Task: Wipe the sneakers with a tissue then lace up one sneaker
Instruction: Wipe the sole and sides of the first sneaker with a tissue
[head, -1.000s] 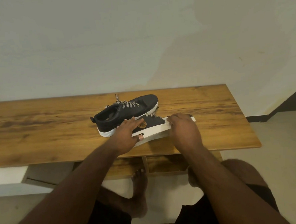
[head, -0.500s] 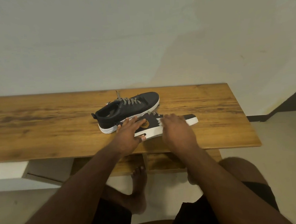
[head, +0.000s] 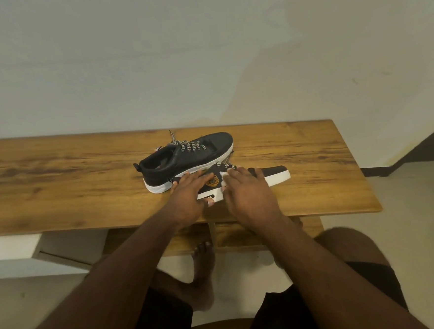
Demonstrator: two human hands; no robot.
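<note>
Two black sneakers with white soles sit near the middle of the wooden worktop (head: 58, 190). The near sneaker (head: 275, 174) lies tipped onto its side, its long axis running left to right and a little away from the person, toe pointing right, heel under the left hand (head: 189, 192). An orange round badge (head: 212, 182) on its upper faces up between the two hands. The left hand's grip is spread: fingers lie straight and flat over the heel end, thumb down along the white sole edge. The right hand (head: 248, 190) lies over the middle of the same sneaker with fingers extended, pressing a white tissue (head: 223, 177) against the upper; only a small scrap of the tissue shows past the fingertips. Patterned black-and-white laces (head: 225, 165) show just beyond the right hand's fingers.

The far sneaker (head: 184, 159) stands upright on its sole, just behind the near one and touching or nearly touching it at the heel end. Its axis runs from near-left to far-right, toe pointing right and away, opening towards the person. Its zigzag laces (head: 190, 145) lie loose across the tongue, one end trailing onto the wood behind.

Beyond the worktop rises a pale wall (head: 202, 49). Below its front edge are bare feet (head: 204, 273) on a light floor (head: 420, 227), and dark shorts (head: 372, 276) on the knees.
</note>
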